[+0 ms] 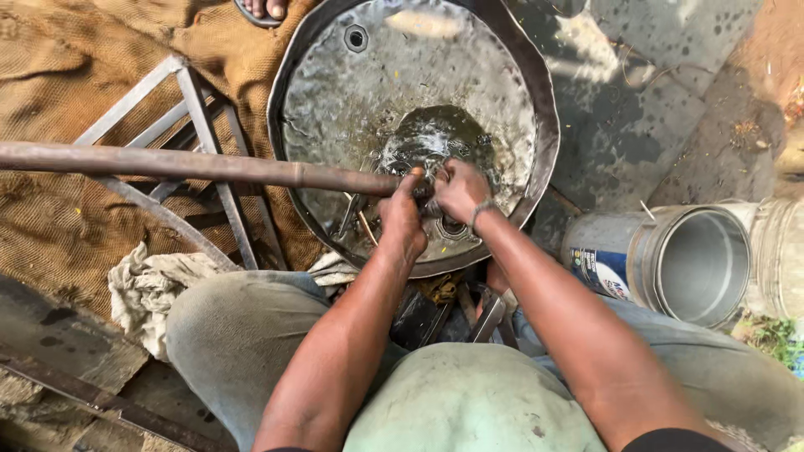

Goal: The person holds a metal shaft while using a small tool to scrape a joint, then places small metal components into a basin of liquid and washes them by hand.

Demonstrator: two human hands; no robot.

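Observation:
A metal drum (536, 92) stands in front of me, its wet, dented lid holding a dark puddle (435, 138) near the middle. A long rusty pipe (167, 163) reaches in from the left to the drum's near side. My left hand (402, 219) grips the end of that pipe. My right hand (459, 191), with a band on the wrist, is closed on a fitting at the pipe's tip, right beside the left hand. What sits under the fingers is hidden.
A grey metal frame (197, 117) lies on brown sacking (59, 75) at left, with a dirty rag (146, 289) near my knee. An empty tin can (678, 259) lies on its side at right. Another person's sandalled foot (266, 8) shows at the top edge.

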